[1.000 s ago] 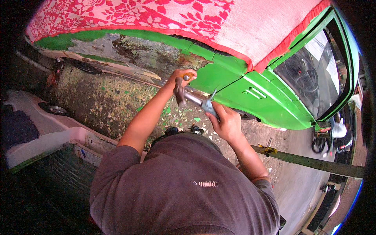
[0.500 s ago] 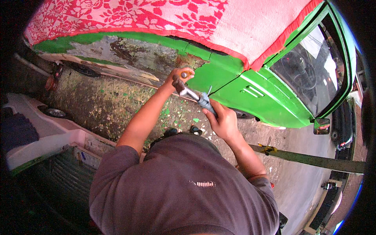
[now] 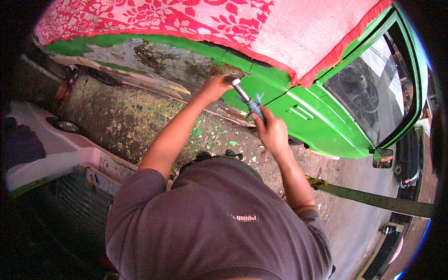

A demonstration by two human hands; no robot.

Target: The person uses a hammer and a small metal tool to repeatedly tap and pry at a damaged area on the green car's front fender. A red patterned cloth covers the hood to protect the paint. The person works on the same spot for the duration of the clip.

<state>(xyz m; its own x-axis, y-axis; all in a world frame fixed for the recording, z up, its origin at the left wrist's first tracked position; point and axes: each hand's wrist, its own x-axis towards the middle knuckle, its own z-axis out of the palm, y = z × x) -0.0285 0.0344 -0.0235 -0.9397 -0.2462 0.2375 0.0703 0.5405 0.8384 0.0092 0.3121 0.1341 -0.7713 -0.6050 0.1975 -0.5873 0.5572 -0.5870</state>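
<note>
My right hand (image 3: 270, 133) grips a claw hammer (image 3: 239, 88) by its grey-blue handle. The hammer's head is at the end of a small orange-handled tool (image 3: 223, 81), which my left hand (image 3: 213, 89) holds against the car's side; the tool is mostly hidden behind head and fingers, and I cannot tell whether the hammer touches it. Around my left hand, the green car (image 3: 308, 116) has a long scraped, rusty patch (image 3: 168, 65) with peeling paint.
A pink-and-red floral cloth (image 3: 242, 18) covers the car's upper part. Paint flakes litter the ground (image 3: 121, 112). A whitish vehicle body (image 3: 42, 135) stands behind me at lower left. A beam (image 3: 373, 196) with yellow-black tape runs at right, a dark car (image 3: 408, 154) beyond.
The hammer in my right hand has moved up toward the end of the orange-handled tool and is angled more steeply. My left hand has turned slightly and shifted up.
</note>
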